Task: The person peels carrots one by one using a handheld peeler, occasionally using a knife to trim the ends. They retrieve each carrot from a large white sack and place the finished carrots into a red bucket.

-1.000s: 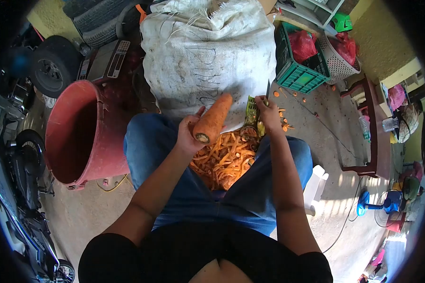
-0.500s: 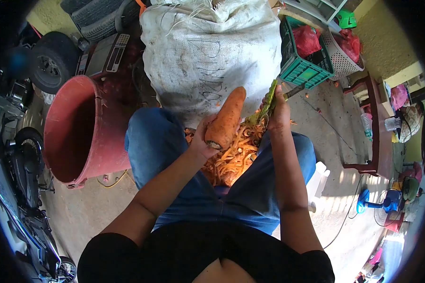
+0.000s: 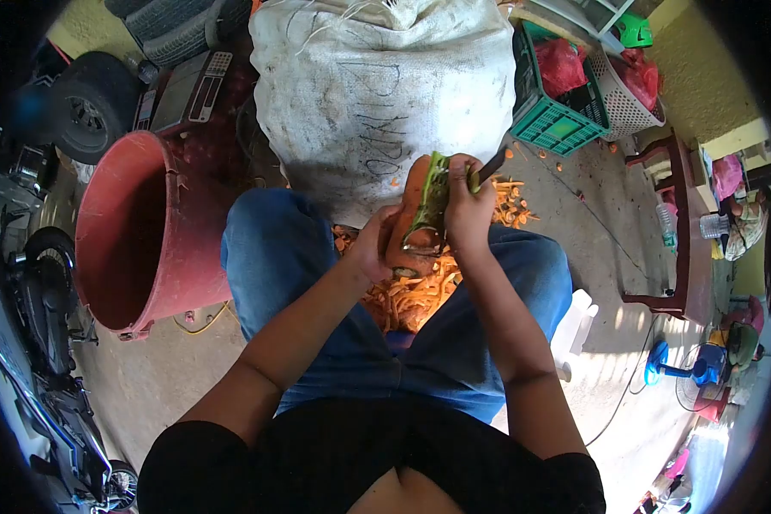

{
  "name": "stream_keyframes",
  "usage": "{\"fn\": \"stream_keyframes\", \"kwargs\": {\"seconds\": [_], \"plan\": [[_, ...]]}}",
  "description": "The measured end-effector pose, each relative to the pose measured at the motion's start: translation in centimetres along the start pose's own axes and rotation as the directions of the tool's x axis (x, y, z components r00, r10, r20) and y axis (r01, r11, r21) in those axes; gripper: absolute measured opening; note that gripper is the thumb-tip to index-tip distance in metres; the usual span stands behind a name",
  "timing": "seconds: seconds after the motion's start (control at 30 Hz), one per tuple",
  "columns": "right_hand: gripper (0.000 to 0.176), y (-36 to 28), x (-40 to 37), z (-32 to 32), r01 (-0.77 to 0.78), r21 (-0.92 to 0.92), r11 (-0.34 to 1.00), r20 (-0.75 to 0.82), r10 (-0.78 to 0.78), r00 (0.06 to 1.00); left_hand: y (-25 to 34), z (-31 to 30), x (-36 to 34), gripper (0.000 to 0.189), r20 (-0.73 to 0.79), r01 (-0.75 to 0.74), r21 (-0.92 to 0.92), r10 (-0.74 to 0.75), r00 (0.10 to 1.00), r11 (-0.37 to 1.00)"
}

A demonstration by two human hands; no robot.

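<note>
A big orange carrot (image 3: 409,199) lies in my left hand (image 3: 373,243), whose fingers wrap its lower side. My right hand (image 3: 469,214) grips a green vegetable peeler (image 3: 434,199), which lies against the carrot's face and covers part of it. A dark knife blade (image 3: 492,164) juts out past the right hand's thumb side, so that hand holds a knife too; its handle is mostly hidden. Below both hands, between my knees, is a heap of carrot peelings (image 3: 413,300).
A stuffed white sack (image 3: 317,111) stands just ahead. To the left is a large red tub (image 3: 201,223) lying tilted, with a scale (image 3: 193,90) behind it. At the right are a green crate (image 3: 561,128), a white basket (image 3: 617,116) and a small blue fan (image 3: 702,371).
My right hand has moved left, bringing the peeler from beside the carrot onto it. The carrot stands a little more upright in my left hand.
</note>
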State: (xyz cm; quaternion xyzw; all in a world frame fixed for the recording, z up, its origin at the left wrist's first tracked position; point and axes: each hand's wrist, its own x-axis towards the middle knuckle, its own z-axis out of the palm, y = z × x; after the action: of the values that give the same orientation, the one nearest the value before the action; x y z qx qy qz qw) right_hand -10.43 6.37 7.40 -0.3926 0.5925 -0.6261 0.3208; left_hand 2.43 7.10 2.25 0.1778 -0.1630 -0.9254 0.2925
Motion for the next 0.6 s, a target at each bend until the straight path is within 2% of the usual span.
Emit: {"fn": "stream_keyframes", "kwargs": {"seconds": [0.03, 0.07, 0.1, 0.13, 0.17, 0.2, 0.27, 0.3, 0.37, 0.4, 0.47, 0.5, 0.57, 0.6], "plan": [[0.021, 0.2, -0.3, 0.2, 0.075, -0.037, 0.996, 0.018, -0.075, 0.997, -0.3, 1.0, -0.6, 0.040, 0.006, -0.151, 0.095, 0.152, 0.988, 0.984], [0.021, 0.0, -0.5, 0.4, 0.074, -0.038, 0.997, 0.018, -0.073, 0.997, -0.6, 1.5, -0.9, 0.039, 0.025, -0.297, 0.186, 0.298, 0.954, 0.937], [0.020, -0.3, -0.8, 0.6, 0.064, -0.021, 0.998, 0.030, -0.063, 0.998, -0.6, 1.0, -0.7, 0.039, 0.023, -0.297, 0.185, 0.297, 0.954, 0.937], [0.019, -0.6, -1.1, 0.8, 0.054, -0.003, 0.999, 0.043, -0.053, 0.998, -0.6, 0.0, -0.2, 0.040, 0.000, -0.197, -0.031, 0.197, 0.980, 0.980], [0.019, -0.8, -1.4, 0.9, 0.053, -0.003, 0.999, 0.046, -0.053, 0.998, -0.6, -0.6, 0.0, 0.040, 0.000, -0.091, -0.245, 0.093, 0.996, 0.965], [0.017, -0.9, -1.6, 1.1, 0.100, -0.066, 0.993, 0.057, -0.096, 0.994, -0.5, -0.6, 0.0, 0.040, -0.001, -0.093, -0.247, 0.096, 0.995, 0.965], [0.013, -0.9, -1.7, 1.3, 0.174, -0.185, 0.967, 0.046, -0.168, 0.985, -0.5, -0.1, -0.1, 0.040, 0.009, -0.019, -0.396, 0.024, 1.000, 0.918], [0.013, -0.7, -1.6, 1.3, 0.174, -0.187, 0.967, 0.046, -0.168, 0.985, -0.3, 0.1, -0.1, 0.040, 0.010, -0.018, -0.397, 0.024, 1.000, 0.917], [0.018, 0.5, -1.0, 0.9, 0.213, -0.417, 0.884, -0.002, -0.236, 0.972, 0.4, 0.9, -0.1, 0.041, -0.206, 0.036, -0.086, -0.053, 0.977, 0.996], [0.019, 1.1, 0.1, 0.4, 0.196, -0.448, 0.872, -0.087, -0.262, 0.961, 0.5, 1.5, -0.4, 0.041, -0.207, 0.036, -0.087, -0.054, 0.977, 0.996], [0.020, 3.1, 4.7, -2.2, 0.159, -0.517, 0.841, -0.263, -0.332, 0.906, 0.4, 2.4, -1.1, 0.041, -0.271, 0.221, 0.146, -0.176, 0.947, 0.964], [0.021, 4.0, 7.1, -4.2, 0.134, -0.555, 0.821, -0.347, -0.374, 0.860, 0.1, 2.0, -1.1, 0.041, -0.271, 0.222, 0.144, -0.177, 0.946, 0.964], [0.024, 3.9, 9.0, -6.7, -0.056, -0.630, 0.775, -0.522, -0.369, 0.769, -0.6, 0.6, -1.0, 0.043, -0.018, 0.254, 0.078, -0.253, 0.967, 0.964], [0.024, 4.1, 9.4, -7.5, -0.055, -0.633, 0.772, -0.520, -0.372, 0.769, -0.3, 1.0, -1.1, 0.043, -0.015, 0.253, 0.075, -0.252, 0.967, 0.965]]}}
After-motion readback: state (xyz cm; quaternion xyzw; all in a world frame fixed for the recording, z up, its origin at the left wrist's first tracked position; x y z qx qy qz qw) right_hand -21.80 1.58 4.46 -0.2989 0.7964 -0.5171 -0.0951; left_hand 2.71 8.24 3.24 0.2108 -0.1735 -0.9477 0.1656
